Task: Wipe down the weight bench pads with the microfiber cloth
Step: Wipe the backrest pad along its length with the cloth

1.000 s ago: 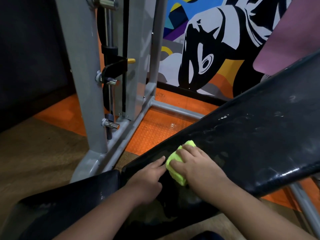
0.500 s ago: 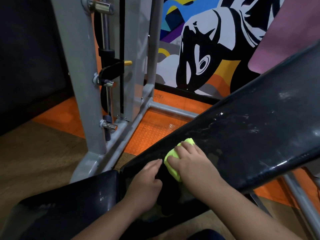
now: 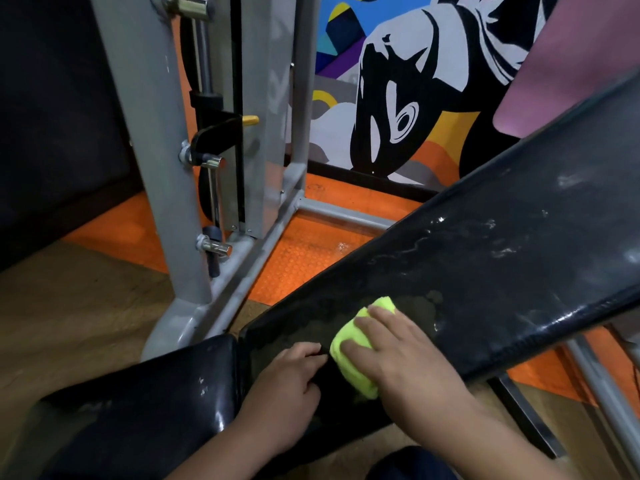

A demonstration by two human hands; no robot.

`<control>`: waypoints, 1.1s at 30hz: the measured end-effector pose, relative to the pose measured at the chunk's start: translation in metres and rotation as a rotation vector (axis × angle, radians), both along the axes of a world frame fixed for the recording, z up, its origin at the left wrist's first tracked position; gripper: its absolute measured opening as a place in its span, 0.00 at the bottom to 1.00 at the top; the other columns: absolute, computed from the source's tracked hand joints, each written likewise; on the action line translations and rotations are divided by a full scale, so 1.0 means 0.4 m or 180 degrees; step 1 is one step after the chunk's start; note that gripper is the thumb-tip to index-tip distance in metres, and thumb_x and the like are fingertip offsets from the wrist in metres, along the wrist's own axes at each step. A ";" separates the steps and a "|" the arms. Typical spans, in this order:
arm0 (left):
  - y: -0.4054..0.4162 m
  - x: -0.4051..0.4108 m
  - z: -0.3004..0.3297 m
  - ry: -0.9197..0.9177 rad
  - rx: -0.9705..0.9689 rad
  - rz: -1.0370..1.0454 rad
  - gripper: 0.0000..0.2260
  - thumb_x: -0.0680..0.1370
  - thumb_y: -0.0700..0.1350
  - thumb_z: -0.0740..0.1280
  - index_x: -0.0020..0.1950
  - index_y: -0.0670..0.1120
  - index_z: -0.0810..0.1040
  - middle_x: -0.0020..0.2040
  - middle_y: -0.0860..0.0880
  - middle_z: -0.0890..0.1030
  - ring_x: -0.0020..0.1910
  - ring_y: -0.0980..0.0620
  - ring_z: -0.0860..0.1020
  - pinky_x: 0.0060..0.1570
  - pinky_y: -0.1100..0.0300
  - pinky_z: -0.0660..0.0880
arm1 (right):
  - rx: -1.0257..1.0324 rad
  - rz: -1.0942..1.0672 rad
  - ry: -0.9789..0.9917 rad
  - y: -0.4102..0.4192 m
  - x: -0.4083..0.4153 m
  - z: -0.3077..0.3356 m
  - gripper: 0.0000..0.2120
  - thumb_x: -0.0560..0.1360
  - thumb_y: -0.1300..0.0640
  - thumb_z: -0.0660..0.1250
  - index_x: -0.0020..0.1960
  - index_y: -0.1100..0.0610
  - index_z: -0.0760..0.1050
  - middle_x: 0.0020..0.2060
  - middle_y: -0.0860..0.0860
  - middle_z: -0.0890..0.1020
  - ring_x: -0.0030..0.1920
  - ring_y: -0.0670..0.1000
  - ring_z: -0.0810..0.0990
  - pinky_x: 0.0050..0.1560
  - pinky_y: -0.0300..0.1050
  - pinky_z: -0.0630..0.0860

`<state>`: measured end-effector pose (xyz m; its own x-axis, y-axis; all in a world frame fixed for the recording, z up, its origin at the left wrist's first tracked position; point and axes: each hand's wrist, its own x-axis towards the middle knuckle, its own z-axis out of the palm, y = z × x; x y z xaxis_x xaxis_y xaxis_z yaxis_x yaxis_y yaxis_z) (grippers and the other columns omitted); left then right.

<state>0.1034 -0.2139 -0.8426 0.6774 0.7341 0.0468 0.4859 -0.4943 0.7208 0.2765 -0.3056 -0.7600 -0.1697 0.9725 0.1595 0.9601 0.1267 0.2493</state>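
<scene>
The black weight bench has an inclined back pad (image 3: 485, 265) rising to the upper right and a flat seat pad (image 3: 149, 403) at the lower left. White smears and wet streaks mark the back pad. A folded yellow-green microfiber cloth (image 3: 355, 374) lies on the lower part of the back pad. My right hand (image 3: 405, 355) presses on the cloth with its fingers laid flat over it. My left hand (image 3: 287, 386) rests on the pad's lower end just left of the cloth, fingers loosely curled, holding nothing.
A grey steel rack upright (image 3: 152, 168) with chrome pins stands close behind the seat pad on the left. Orange floor matting (image 3: 304, 251) lies beyond it, with a painted mural wall (image 3: 398, 98) at the back. The bench's steel leg (image 3: 602, 382) runs down at the right.
My right hand and the cloth have slid slightly down the back pad. My left hand's fingers have drawn in from a pointing pose.
</scene>
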 end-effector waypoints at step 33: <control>-0.025 -0.029 -0.016 0.0002 -0.0561 -0.0116 0.30 0.77 0.38 0.60 0.77 0.57 0.63 0.77 0.68 0.55 0.76 0.65 0.51 0.77 0.57 0.53 | 0.0265 -0.0134 -0.0161 -0.078 -0.044 -0.044 0.21 0.69 0.59 0.65 0.62 0.54 0.75 0.65 0.61 0.76 0.70 0.65 0.69 0.68 0.65 0.68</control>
